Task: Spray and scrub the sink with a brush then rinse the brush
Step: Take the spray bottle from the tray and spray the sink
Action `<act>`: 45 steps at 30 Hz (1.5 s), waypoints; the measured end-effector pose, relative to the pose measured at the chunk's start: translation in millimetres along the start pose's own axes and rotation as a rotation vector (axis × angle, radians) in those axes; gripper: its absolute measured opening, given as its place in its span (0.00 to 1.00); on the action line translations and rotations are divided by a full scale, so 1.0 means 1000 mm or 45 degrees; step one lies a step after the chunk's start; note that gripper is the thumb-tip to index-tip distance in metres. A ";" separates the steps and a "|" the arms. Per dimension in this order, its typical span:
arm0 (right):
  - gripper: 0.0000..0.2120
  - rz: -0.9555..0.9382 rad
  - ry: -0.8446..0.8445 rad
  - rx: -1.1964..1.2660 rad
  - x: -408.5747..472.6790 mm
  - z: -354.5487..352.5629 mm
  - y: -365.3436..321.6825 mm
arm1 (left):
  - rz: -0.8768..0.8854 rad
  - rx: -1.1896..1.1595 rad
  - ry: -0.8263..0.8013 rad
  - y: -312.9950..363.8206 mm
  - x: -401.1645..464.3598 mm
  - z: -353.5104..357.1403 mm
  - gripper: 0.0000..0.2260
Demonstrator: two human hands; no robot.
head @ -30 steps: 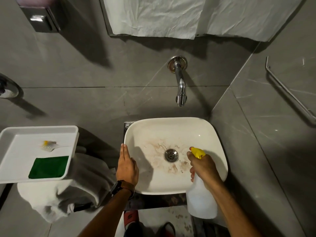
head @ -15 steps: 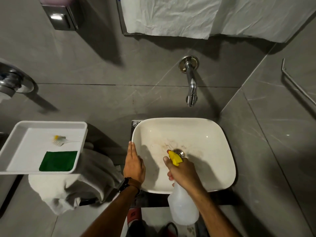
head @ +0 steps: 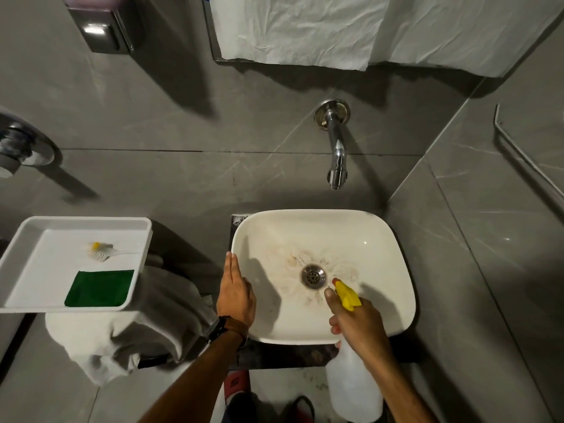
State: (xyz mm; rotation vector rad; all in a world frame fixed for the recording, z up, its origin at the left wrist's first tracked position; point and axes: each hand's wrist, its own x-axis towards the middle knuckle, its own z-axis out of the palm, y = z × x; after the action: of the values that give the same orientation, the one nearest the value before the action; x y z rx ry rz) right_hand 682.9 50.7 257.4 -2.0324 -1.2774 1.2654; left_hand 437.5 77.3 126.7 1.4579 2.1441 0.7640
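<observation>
Brown stains ringed the drain (head: 313, 276) of the sink (head: 393, 239), so scrubbing hadn't started, I'd judge. Right hand (head: 360, 326) was clamped round the neck of the spray bottle (head: 354, 389), yellow nozzle (head: 346, 296) aimed at the drain from the near right; forefinger seemed on the trigger, hard to tell. Left hand (head: 235, 296) lay flat and open on the sink's left rim, holding nothing. Brush (head: 102, 251) sat untouched in the tray (head: 36, 236) well left of the sink, just beyond a green pad (head: 99, 288). Tap (head: 335, 154) showed no water. Spraying underway; scrub and brush rinse left.
</observation>
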 end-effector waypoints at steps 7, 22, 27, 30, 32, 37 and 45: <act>0.15 -0.010 -0.029 -0.071 -0.010 -0.001 0.022 | 0.014 0.009 0.013 -0.001 0.001 0.001 0.29; 0.26 0.102 0.160 -0.187 -0.005 -0.025 0.047 | 0.029 0.026 0.012 -0.003 0.001 0.002 0.30; 0.20 0.179 0.206 -0.211 0.000 -0.053 0.055 | 0.039 0.030 0.011 -0.003 -0.001 0.003 0.29; 0.22 0.224 0.221 -0.178 0.000 -0.062 0.062 | 0.038 0.045 0.009 -0.003 0.000 0.002 0.29; 0.25 0.245 0.210 -0.186 0.003 -0.065 0.071 | 0.019 0.047 0.006 -0.001 0.001 0.001 0.29; 0.16 0.242 0.175 -0.189 0.000 -0.060 0.074 | 0.034 0.056 0.016 0.002 -0.001 -0.001 0.29; 0.25 0.112 0.004 -0.279 -0.010 -0.022 0.067 | 0.024 0.047 0.018 -0.001 0.001 0.000 0.29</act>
State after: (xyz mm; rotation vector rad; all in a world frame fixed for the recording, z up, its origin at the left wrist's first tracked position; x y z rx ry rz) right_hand 732.3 11.9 224.5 -2.2639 -1.3921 1.2055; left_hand 436.7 77.8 126.2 1.4972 2.1687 0.7469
